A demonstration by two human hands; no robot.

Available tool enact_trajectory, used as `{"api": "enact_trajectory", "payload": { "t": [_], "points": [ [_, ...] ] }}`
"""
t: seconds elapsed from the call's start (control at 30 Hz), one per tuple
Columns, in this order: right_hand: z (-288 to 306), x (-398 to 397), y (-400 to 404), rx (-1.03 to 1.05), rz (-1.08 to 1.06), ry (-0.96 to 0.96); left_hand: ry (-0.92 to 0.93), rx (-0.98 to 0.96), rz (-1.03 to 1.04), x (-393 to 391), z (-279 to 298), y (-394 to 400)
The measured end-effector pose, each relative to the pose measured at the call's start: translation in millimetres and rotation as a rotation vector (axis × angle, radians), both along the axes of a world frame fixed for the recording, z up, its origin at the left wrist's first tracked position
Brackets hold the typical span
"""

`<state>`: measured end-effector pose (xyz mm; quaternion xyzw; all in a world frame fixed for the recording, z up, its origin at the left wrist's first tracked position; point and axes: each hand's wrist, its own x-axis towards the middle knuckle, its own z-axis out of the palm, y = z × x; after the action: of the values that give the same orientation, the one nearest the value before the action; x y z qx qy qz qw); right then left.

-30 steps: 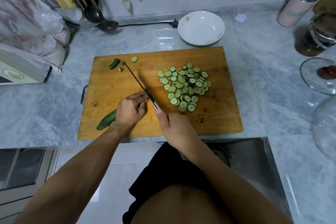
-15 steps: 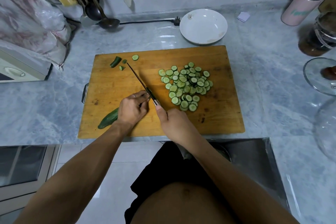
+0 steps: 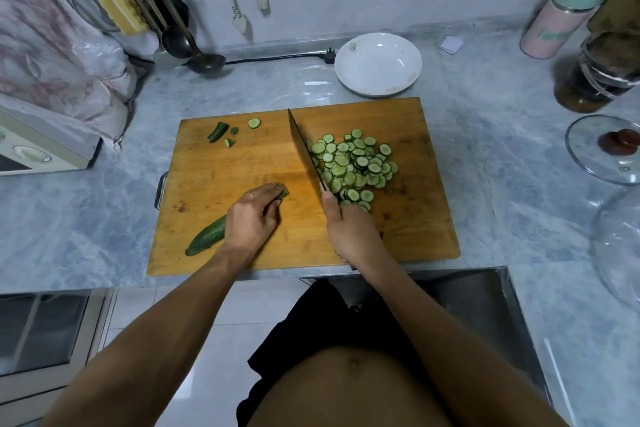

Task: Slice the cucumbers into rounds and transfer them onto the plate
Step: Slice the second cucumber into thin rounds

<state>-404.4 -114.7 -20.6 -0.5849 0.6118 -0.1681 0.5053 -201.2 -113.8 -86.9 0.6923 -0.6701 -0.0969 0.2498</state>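
Observation:
A dark green cucumber (image 3: 207,238) lies on the wooden cutting board (image 3: 242,163), and my left hand (image 3: 252,218) holds it down with curled fingers; its cut end peeks out at my fingertips. My right hand (image 3: 353,236) grips the handle of a knife (image 3: 304,152), whose blade rests against the left side of a pile of cucumber rounds (image 3: 355,168). A white plate (image 3: 378,63) with nothing on it sits just behind the board. Cucumber end scraps (image 3: 219,131) and one loose round (image 3: 254,123) lie at the board's far left.
Ladles (image 3: 194,45) and utensils hang at the back left near a plastic bag (image 3: 52,45). A pink bottle (image 3: 561,17), a dark jar (image 3: 599,73) and a glass lid (image 3: 609,149) stand at the right. A steel sink (image 3: 467,295) lies below the board's front edge.
The knife has left the cucumber and swung right, pushing against the pile of rounds. My left hand stays on the cucumber.

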Motion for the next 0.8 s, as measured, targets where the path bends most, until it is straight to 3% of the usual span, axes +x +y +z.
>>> {"api": "enact_trajectory", "payload": {
  "t": [0.23,0.8],
  "points": [
    [10.5,-2.4,15.3,-0.049,0.161,0.069,-0.019,0.018,-0.069,2.0,-2.8,-9.9],
    [10.2,0.9,20.1,-0.093,0.252,0.131,-0.030,0.031,-0.095,3.7,-3.2,-9.4]
  ]
}}
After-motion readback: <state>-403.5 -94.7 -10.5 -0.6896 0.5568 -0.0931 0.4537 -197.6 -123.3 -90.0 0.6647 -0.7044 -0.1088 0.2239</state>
